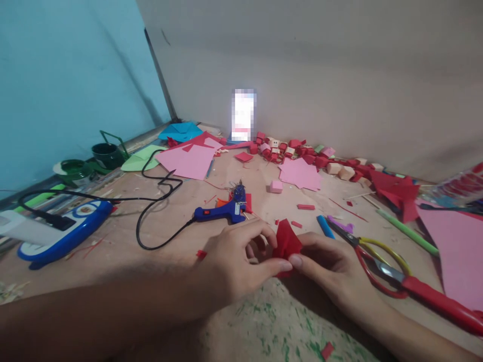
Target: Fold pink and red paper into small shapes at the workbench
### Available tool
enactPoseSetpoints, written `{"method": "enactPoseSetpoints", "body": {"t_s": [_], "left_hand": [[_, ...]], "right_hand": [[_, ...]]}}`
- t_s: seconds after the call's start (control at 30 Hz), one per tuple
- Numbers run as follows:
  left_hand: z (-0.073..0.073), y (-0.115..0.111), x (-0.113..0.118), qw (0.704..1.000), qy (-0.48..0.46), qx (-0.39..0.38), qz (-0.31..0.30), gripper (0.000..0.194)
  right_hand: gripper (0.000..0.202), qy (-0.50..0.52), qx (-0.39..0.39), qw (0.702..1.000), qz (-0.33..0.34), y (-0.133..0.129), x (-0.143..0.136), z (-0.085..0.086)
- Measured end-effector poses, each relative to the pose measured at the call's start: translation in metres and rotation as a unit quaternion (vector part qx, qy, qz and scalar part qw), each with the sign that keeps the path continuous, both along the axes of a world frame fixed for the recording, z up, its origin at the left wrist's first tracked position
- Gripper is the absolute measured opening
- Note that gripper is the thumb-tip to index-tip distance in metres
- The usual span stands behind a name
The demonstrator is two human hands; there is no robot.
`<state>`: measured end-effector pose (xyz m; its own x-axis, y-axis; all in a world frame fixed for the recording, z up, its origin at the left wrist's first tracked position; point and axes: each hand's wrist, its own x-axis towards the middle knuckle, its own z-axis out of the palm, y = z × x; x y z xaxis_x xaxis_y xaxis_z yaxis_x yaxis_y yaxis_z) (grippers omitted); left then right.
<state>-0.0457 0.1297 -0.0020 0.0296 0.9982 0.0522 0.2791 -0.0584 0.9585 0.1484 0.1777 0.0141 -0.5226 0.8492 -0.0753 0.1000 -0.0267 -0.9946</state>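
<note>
Between my two hands, near the front of the work surface, is a folded piece of red paper (287, 240). My left hand (245, 254) pinches its left side between thumb and fingers. On the right, my right hand (328, 259) grips the other edge, its thumb tip close to the left thumb. The paper stands up in a pointed shape; its lower part is partly hidden by the thumbs. Just beyond my left hand lies a blue glue gun (221, 212) with a black cord. Scissors (381, 261) with red and yellow handles rest right of my right hand.
Many small red, pink and wooden blocks (317, 160) line the wall. Pink paper sheets (192, 160) (300, 174) lie farther back. A lit phone (243, 114) stands against the wall. A blue-and-white power strip (68, 234) sits left, before green cups (107, 155). A red-handled tool (439, 301) lies right.
</note>
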Motion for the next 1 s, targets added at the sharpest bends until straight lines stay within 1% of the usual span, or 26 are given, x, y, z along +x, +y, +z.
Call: {"method": "enactPoseSetpoints", "body": {"t_s": [0.1, 0.2, 0.3, 0.47, 0.53, 0.63, 0.8, 0.9, 1.0], "left_hand": [[0.000, -0.001, -0.001, 1.000, -0.009, -0.004, -0.007, 0.015], [-0.001, -0.002, -0.002, 1.000, -0.026, -0.002, -0.008, 0.010], [-0.002, -0.002, -0.003, 0.998, -0.060, -0.014, -0.014, 0.007], [-0.002, 0.004, 0.000, 0.985, -0.163, -0.061, -0.016, 0.014], [-0.002, 0.007, 0.001, 0.979, -0.188, -0.081, -0.011, 0.017], [-0.003, 0.009, -0.001, 0.978, -0.185, -0.094, -0.005, 0.020], [-0.004, 0.005, -0.004, 0.986, -0.145, -0.083, -0.030, 0.012], [-0.002, 0.003, -0.004, 0.988, -0.125, -0.076, -0.049, 0.009], [-0.001, 0.003, -0.003, 0.989, -0.120, -0.069, -0.054, 0.008]], "right_hand": [[0.007, -0.018, 0.045, 0.999, -0.012, 0.000, 0.000, 0.000], [0.007, -0.027, 0.061, 0.998, -0.022, 0.000, -0.001, -0.001], [0.008, -0.026, 0.049, 0.998, -0.031, 0.001, -0.001, -0.002], [0.014, -0.015, 0.015, 0.999, -0.031, 0.002, 0.000, -0.005], [0.015, -0.010, 0.008, 0.999, -0.041, 0.002, 0.001, -0.006], [0.016, -0.013, 0.003, 0.999, -0.045, 0.002, 0.001, -0.006], [0.013, -0.017, 0.005, 0.999, -0.041, 0.003, -0.001, -0.004], [0.016, -0.036, 0.025, 0.998, -0.047, 0.003, -0.002, -0.003], [0.019, -0.061, 0.054, 0.996, -0.043, 0.002, -0.002, -0.002]]}}
